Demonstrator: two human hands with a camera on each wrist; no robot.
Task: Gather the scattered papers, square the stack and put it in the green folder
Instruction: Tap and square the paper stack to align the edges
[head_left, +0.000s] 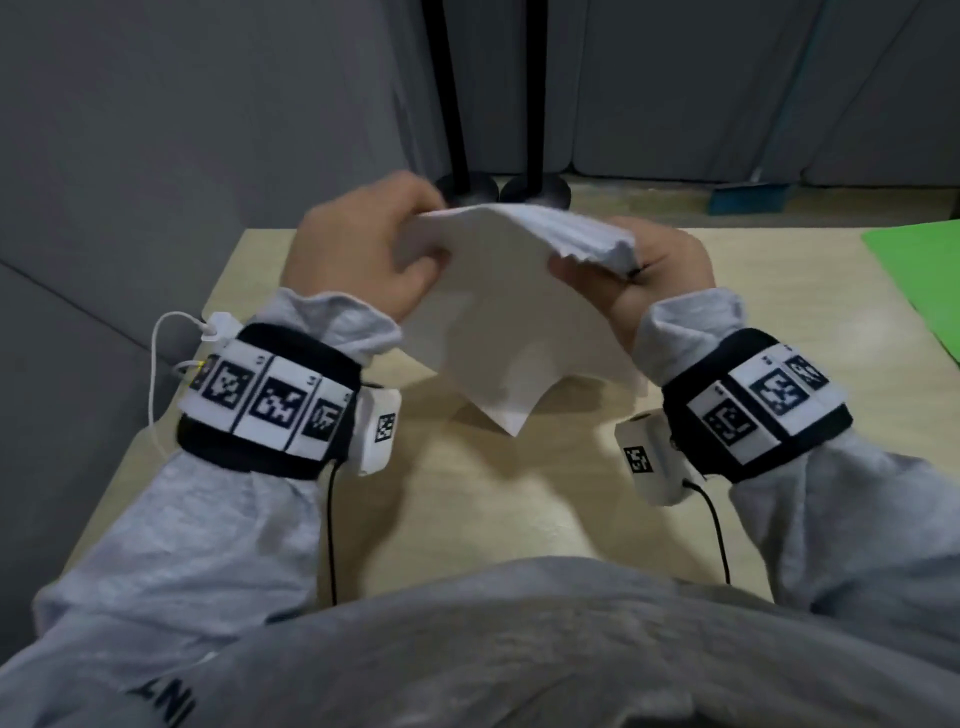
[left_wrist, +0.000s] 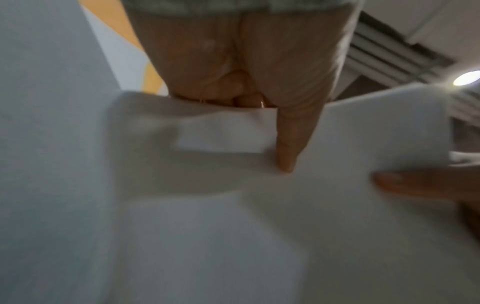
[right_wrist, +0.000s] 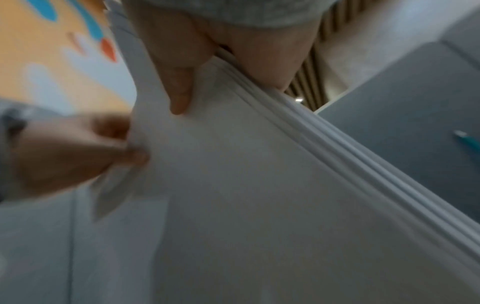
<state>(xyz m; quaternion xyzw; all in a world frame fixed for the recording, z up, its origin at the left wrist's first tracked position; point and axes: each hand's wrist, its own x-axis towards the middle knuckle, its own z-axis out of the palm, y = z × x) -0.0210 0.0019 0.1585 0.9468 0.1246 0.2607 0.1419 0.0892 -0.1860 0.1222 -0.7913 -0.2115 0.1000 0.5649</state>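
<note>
A stack of white papers (head_left: 498, 306) is held upright above the wooden table (head_left: 467, 499), its lower corner hanging just over the tabletop. My left hand (head_left: 374, 249) grips the stack's left side, thumb on the near face. My right hand (head_left: 634, 280) grips the right side, where the sheet edges fan out unevenly (head_left: 587, 244). The left wrist view shows my left thumb (left_wrist: 288, 144) pressed on the paper (left_wrist: 233, 226). In the right wrist view my right thumb (right_wrist: 179, 90) lies on the sheets (right_wrist: 259, 185), whose layered edges show. The green folder (head_left: 919, 280) lies flat at the table's right edge.
Two black stand bases (head_left: 498, 189) sit just beyond the table's far edge. Grey partition walls (head_left: 208, 130) surround the table. A blue object (head_left: 748, 200) lies on the floor at the back right. Wrist cables (head_left: 332, 530) hang over the near tabletop.
</note>
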